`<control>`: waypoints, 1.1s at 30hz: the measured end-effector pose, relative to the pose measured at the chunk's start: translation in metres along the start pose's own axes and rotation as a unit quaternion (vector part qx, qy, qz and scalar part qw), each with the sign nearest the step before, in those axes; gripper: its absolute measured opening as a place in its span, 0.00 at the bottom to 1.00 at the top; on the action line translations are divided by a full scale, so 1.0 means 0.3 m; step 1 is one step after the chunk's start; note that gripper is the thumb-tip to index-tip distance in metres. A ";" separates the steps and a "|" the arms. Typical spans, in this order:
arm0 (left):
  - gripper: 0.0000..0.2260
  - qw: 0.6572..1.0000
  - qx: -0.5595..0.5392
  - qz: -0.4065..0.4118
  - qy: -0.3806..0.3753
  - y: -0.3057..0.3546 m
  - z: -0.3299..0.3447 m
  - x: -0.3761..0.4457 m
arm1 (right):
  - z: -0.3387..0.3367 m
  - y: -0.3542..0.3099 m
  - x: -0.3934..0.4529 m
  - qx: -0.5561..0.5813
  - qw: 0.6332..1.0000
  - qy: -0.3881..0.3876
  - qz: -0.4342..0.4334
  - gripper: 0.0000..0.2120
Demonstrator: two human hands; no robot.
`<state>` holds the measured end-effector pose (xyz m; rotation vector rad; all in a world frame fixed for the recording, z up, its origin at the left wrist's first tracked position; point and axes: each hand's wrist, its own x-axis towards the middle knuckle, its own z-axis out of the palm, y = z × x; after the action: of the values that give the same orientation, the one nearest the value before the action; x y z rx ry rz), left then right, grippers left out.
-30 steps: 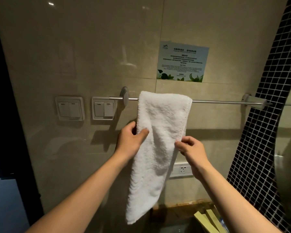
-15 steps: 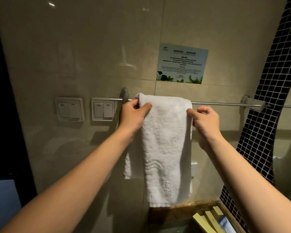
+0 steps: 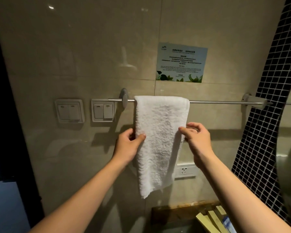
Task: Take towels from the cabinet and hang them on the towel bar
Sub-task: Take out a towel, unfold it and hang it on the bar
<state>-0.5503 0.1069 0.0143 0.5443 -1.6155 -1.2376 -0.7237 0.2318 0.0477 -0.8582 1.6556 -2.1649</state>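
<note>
— Head camera first: what is closest to you?

— I see two bare arms reaching up from the bottom. Low on the right, some yellow-green packets (image 3: 208, 221) lie on a brown surface (image 3: 171, 214).

— And the hands?

— My left hand (image 3: 127, 147) pinches the left edge of the white towel (image 3: 160, 140), thumb in front and fingers behind. My right hand (image 3: 197, 140) pinches the right edge at about the same height. Both hands are closed on the cloth.

— Where is the towel?

— It hangs folded over the towel bar (image 3: 217, 102), near the bar's left end. Its bottom edge slants, lower on the left side.

— What is behind it?

— A white wall socket (image 3: 186, 170) peeks out just right of the towel, under my right hand. Two light switch plates (image 3: 86, 110) sit left of the bar. Higher up, a blue paper notice (image 3: 181, 62) with green leaves is stuck on the beige wall. Black small tiles (image 3: 265, 123) run down the right side.
</note>
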 end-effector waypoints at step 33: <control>0.20 0.997 0.062 -0.036 0.029 -0.055 -0.022 -0.028 | -0.001 -0.015 0.029 -0.006 0.999 0.037 -0.038 0.11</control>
<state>-0.5443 0.1043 -0.0043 0.7151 -1.6432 -1.1685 -0.7299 0.2286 0.0544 -0.8687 1.6978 -2.2657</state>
